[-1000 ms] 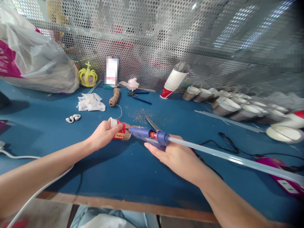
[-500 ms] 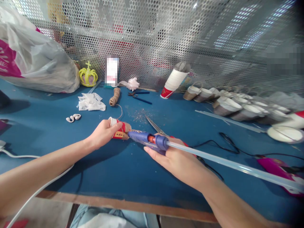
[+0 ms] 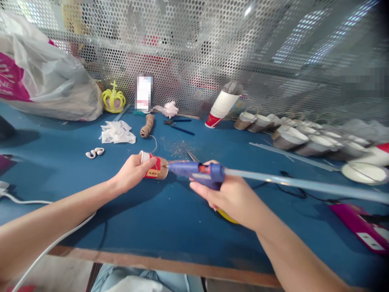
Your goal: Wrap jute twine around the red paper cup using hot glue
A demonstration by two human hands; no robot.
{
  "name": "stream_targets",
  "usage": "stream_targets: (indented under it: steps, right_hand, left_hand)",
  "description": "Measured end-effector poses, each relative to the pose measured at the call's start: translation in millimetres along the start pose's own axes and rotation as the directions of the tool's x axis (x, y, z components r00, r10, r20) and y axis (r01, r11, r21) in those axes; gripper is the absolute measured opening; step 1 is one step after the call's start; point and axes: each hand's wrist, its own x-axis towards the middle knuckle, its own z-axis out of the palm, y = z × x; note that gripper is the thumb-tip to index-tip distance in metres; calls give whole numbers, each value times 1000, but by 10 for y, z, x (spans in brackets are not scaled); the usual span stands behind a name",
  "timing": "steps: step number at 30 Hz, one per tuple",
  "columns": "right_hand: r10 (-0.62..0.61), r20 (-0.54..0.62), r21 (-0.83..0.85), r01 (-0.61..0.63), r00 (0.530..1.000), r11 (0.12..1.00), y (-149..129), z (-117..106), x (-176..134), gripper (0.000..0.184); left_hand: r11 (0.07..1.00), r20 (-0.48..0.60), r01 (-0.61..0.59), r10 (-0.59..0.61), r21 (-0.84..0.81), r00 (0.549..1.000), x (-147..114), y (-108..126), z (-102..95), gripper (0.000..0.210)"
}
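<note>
Head view: A red paper cup (image 3: 161, 168) left of centre over the blue table (image 3: 146, 227), my left hand (image 3: 132, 172) closed around it; my right hand (image 3: 232, 194) grips a blue glue gun (image 3: 209, 178), nozzle (image 3: 172, 166) just beside the cup's right end. Twine (image 3: 147, 125) lies beyond.

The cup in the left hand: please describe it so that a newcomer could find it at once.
Over the blue table, find the left hand. It grips a cup tipped sideways, whose red wall and brown end set it apart from the tilted stack of cups beyond.
</note>
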Motion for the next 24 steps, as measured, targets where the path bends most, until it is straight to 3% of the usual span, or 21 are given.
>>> stream_targets:
  steps: [7, 12, 19, 24]
  right_hand:
    - [157, -239, 321, -75, 958, 944, 356, -395, 474, 32]
    - [307, -218, 137, -282, 926, 949, 678, -402, 891, 38]
    - [208, -278, -101, -244, 938, 965, 822, -328, 1059, 46]
    - [15, -210, -141, -45, 978, 989, 491, -217, 1070, 41]
  left_hand:
    - [985, 1, -155, 155, 81, 988, -74, 43, -23, 38]
    - [937, 71, -297, 288, 184, 955, -129, 7, -22, 35]
    - [843, 157, -450, 421, 296, 893, -178, -8, -22, 34]
    - [799, 200, -499, 457, 335, 867, -182, -28, -11, 33]
